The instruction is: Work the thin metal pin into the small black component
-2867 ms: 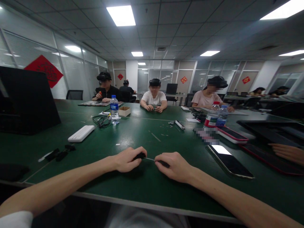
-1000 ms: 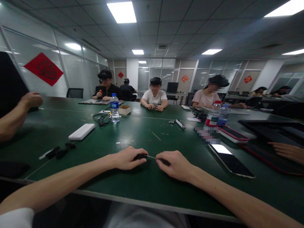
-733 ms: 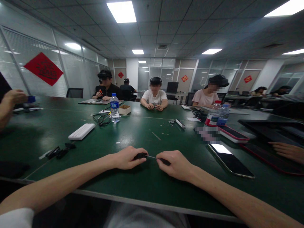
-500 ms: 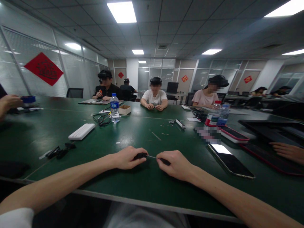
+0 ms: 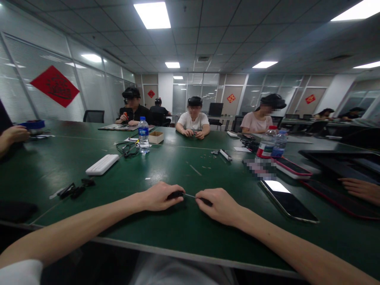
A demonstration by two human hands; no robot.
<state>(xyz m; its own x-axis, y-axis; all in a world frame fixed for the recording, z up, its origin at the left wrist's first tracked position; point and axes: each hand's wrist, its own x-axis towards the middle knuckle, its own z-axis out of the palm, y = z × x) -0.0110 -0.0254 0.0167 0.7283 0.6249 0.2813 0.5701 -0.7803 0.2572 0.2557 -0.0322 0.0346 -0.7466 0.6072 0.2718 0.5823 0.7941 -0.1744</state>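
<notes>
Two bare hands rest low on a dark green table [image 5: 184,166]. The left hand [image 5: 158,196] has its fingers clenched around a small black-handled tool with a thin metal shaft [image 5: 178,194]. The right hand [image 5: 219,206] pinches a small dark part [image 5: 207,202] at the shaft's tip, and a black smartphone [image 5: 286,200] lies near, to the right.

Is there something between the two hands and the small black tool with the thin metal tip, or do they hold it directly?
Nothing is between them. The left hand grips the tool at its black end, and the right hand pinches the other end on the table.
</notes>
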